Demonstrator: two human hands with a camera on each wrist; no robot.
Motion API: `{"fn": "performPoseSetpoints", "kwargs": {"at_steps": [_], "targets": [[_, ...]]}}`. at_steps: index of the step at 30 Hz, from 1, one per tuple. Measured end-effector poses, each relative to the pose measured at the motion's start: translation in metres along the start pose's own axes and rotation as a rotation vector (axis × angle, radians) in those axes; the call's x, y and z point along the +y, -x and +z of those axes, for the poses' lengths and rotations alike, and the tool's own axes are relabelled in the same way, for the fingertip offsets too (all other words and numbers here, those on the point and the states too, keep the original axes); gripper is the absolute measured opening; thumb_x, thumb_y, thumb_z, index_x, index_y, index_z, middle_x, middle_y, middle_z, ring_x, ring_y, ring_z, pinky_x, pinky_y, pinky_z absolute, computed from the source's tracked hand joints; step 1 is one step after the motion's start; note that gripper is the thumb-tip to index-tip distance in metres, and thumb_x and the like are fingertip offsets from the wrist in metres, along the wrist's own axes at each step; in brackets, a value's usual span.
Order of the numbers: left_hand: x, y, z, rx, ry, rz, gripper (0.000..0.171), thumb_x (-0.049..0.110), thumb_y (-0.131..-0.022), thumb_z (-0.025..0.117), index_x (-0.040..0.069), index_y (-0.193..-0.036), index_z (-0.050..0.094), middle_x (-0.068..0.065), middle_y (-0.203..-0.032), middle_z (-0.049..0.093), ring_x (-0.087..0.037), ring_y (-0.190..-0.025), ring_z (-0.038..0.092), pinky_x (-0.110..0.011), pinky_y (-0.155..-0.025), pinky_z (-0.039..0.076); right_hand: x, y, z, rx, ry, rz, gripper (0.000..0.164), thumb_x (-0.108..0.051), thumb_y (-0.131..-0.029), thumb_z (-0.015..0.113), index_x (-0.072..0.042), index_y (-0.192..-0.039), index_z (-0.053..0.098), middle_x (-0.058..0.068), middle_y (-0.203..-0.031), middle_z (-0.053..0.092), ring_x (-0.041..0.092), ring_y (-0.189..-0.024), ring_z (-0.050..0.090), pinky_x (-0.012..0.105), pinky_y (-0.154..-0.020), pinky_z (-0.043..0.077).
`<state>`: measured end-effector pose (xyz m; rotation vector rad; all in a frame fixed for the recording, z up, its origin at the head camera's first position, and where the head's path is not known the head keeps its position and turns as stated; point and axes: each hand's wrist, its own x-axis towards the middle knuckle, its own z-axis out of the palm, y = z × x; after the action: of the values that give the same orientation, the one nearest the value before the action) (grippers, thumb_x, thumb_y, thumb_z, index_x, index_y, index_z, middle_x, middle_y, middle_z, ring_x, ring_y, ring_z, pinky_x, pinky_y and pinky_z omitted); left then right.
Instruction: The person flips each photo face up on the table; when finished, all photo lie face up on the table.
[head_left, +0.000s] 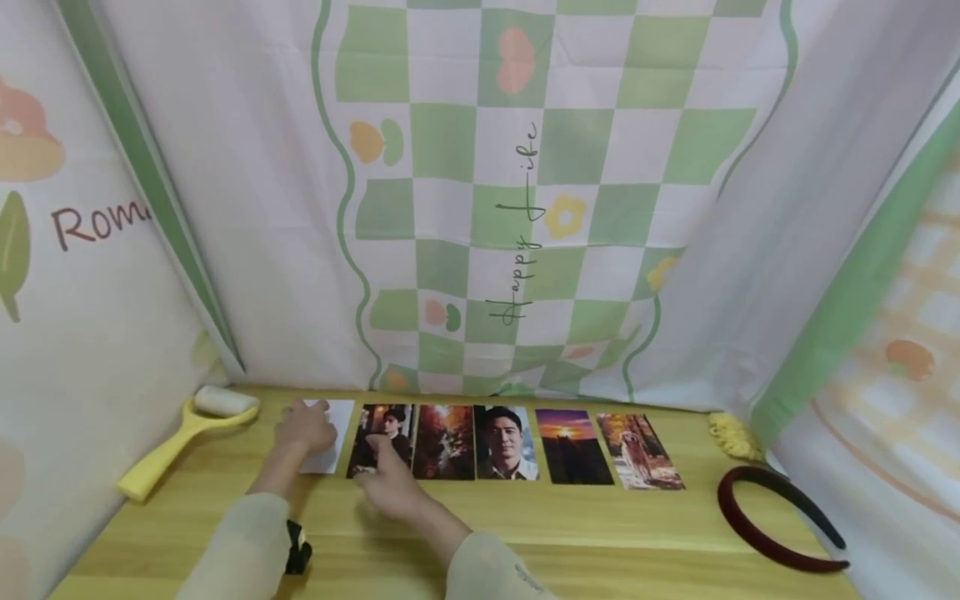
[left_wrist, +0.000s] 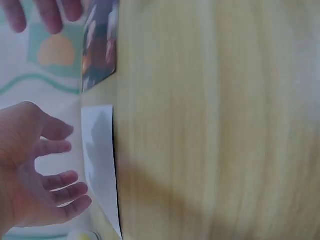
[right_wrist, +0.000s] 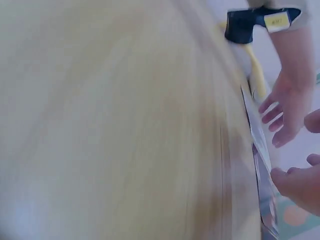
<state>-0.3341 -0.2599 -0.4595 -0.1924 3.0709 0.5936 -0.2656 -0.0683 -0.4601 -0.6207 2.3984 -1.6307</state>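
Over a blank white card [head_left: 342, 419] at the left end of a row of photos hovers my left hand [head_left: 303, 429]. In the left wrist view its fingers are spread and loosely bent, apart from the white card [left_wrist: 99, 145], holding nothing. My right hand [head_left: 396, 492] reaches over the neighbouring photo of a person in a dark suit [head_left: 399, 417] and covers part of it. The right wrist view cuts off much of the right hand [right_wrist: 300, 187]; its visible fingers and thumb stand apart, with nothing seen between them.
Further right lie an autumn stream photo [head_left: 444, 442], a portrait [head_left: 506, 442], a sunset photo [head_left: 573, 446] and a dog photo [head_left: 641, 450]. A yellow-handled lint roller [head_left: 168, 442] lies left; a yellow scrunchie [head_left: 733, 437] and dark red headband [head_left: 750, 533] lie right. Curtains surround the wooden table [head_left: 600, 533].
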Motion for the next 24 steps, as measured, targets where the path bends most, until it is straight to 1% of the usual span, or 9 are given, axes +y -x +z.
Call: {"fn": "performPoseSetpoints", "kwargs": {"at_steps": [2,5,7,9,12,14,17,21,24], "targets": [[-0.006,-0.001,-0.004,-0.005,0.001,-0.013,0.058,0.015,-0.086,0.055,-0.005,-0.141,0.054,-0.044,-0.139,0.046,-0.063,-0.127,0.046,-0.074,-0.099,0.047,-0.007,-0.001,0.007,0.0,-0.162,0.054,0.061,-0.006,-0.092,0.06,0.009,-0.147,0.039,0.037,-0.155,0.043,0.051,-0.146,0.044,0.058,-0.12,0.043],[-0.011,-0.001,-0.008,-0.044,-0.003,-0.025,0.059,0.016,-0.083,0.057,-0.005,-0.138,0.056,-0.043,-0.14,0.047,-0.063,-0.128,0.045,-0.075,-0.1,0.046,-0.016,-0.003,0.019,-0.012,-0.42,0.143,0.066,-0.003,-0.089,0.059,0.008,-0.15,0.034,0.041,-0.161,0.03,0.053,-0.145,0.043,0.059,-0.119,0.044],[-0.012,0.0,-0.009,-0.08,-0.007,-0.033,0.059,0.017,-0.083,0.059,-0.003,-0.138,0.057,-0.044,-0.141,0.047,-0.063,-0.13,0.043,-0.077,-0.101,0.044,-0.018,-0.004,0.026,-0.018,-0.558,0.189,0.069,-0.001,-0.088,0.058,0.006,-0.151,0.031,0.043,-0.163,0.02,0.055,-0.147,0.038,0.062,-0.121,0.04],[-0.011,0.001,-0.008,-0.104,-0.017,-0.037,0.059,0.018,-0.083,0.061,-0.001,-0.138,0.058,-0.044,-0.141,0.047,-0.063,-0.131,0.042,-0.078,-0.102,0.043,-0.018,-0.005,0.031,-0.022,-0.641,0.223,0.072,0.0,-0.087,0.057,0.006,-0.152,0.028,0.045,-0.163,0.013,0.056,-0.149,0.033,0.067,-0.124,0.032],[-0.007,0.002,-0.006,-0.112,-0.027,-0.04,0.059,0.018,-0.082,0.063,0.0,-0.139,0.059,-0.044,-0.142,0.046,-0.064,-0.132,0.041,-0.079,-0.103,0.041,-0.016,-0.006,0.037,-0.011,-0.659,0.24,0.074,0.001,-0.085,0.057,0.006,-0.152,0.026,0.048,-0.161,0.01,0.06,-0.152,0.022,0.07,-0.125,0.024],[-0.004,0.003,-0.006,-0.108,-0.034,-0.038,0.059,0.017,-0.082,0.063,0.0,-0.138,0.06,-0.044,-0.142,0.046,-0.064,-0.132,0.041,-0.079,-0.104,0.04,-0.014,-0.006,0.039,-0.001,-0.651,0.245,0.074,0.001,-0.084,0.057,0.007,-0.152,0.027,0.048,-0.161,0.01,0.061,-0.152,0.019,0.071,-0.126,0.023],[-0.001,0.005,-0.006,-0.106,-0.038,-0.043,0.058,0.017,-0.082,0.064,0.0,-0.138,0.06,-0.043,-0.142,0.048,-0.063,-0.132,0.042,-0.078,-0.104,0.04,-0.012,-0.006,0.039,0.005,-0.676,0.259,0.075,0.002,-0.084,0.057,0.007,-0.152,0.026,0.047,-0.162,0.006,0.06,-0.154,0.013,0.069,-0.127,0.021],[-0.001,0.006,-0.006,-0.106,-0.028,-0.06,0.059,0.017,-0.081,0.065,-0.001,-0.137,0.06,-0.042,-0.141,0.049,-0.06,-0.13,0.044,-0.077,-0.104,0.041,-0.012,-0.007,0.039,-0.001,-0.727,0.27,0.075,0.004,-0.085,0.056,0.009,-0.152,0.023,0.045,-0.164,0.004,0.053,-0.157,0.015,0.062,-0.128,0.026],[-0.002,0.005,-0.007,-0.106,-0.019,-0.068,0.059,0.016,-0.081,0.065,-0.001,-0.138,0.06,-0.041,-0.141,0.05,-0.06,-0.129,0.044,-0.078,-0.105,0.04,-0.011,-0.009,0.039,-0.003,-0.731,0.262,0.075,0.004,-0.085,0.055,0.01,-0.152,0.021,0.045,-0.164,0.005,0.051,-0.157,0.014,0.062,-0.128,0.028]]}}
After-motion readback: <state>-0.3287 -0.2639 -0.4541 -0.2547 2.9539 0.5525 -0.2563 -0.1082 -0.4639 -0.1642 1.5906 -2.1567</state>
